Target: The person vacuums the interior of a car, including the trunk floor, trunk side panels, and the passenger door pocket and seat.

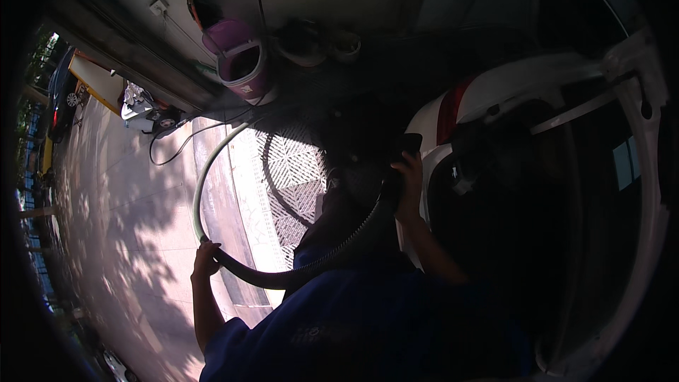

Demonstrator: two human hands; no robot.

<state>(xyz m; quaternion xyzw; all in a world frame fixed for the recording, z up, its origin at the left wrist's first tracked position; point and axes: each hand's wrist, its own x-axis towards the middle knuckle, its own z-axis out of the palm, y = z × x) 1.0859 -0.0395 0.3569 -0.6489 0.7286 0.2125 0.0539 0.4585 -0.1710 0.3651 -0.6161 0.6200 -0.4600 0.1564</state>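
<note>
A ribbed, flexible vacuum hose [276, 279] loops across the front of my body. My left hand [205, 259], out at the left, grips it where a pale grey-green stretch meets the black one. At the hose's other end my right hand [408, 191] is closed around a dark nozzle [407, 147], whose shape is partly lost in shadow. That hand is beside the rear corner of a white car [477, 77] with a red tail light [453, 109]. The car's rear opening [504, 212] is to my right, and its inside is too dark to make out.
A purple-and-white bin [246, 82] with its lid raised stands by the wall. A thin black cable [175, 159] curls over the floor. White grated floor tiles [294, 170] lie beside me, and sunlit paving [132, 212] stretches left. A white tub [135, 109] is near the doorway.
</note>
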